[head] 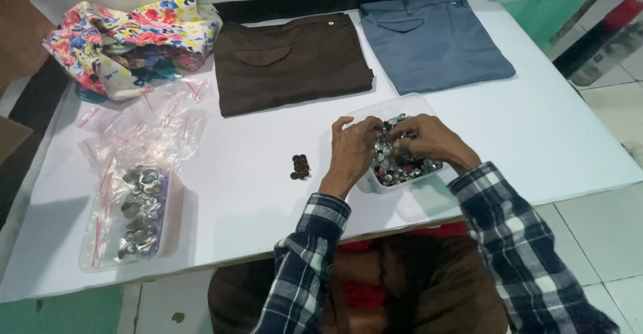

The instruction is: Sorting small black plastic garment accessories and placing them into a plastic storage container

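Note:
Both of my hands are over a clear plastic tub (pixel 375 185) filled with several mixed metal buttons (pixel 400 168). My left hand (pixel 351 150) rests on the tub's left side with its fingers curled into the pile. My right hand (pixel 429 140) reaches in from the right, fingertips pinched among the buttons. Whether either hand holds a single button is hidden by the fingers. A small heap of dark brown buttons (pixel 300 166) lies on the white table (pixel 248 193), just left of my left hand.
Folded brown trousers (pixel 291 62) and folded grey-blue trousers (pixel 435 42) lie at the back. A floral cloth bag (pixel 127 46) sits far left, above loose small zip bags (pixel 144 129). A clear tray of bagged buttons (pixel 137 213) stands front left. The table's front edge runs near my sleeves.

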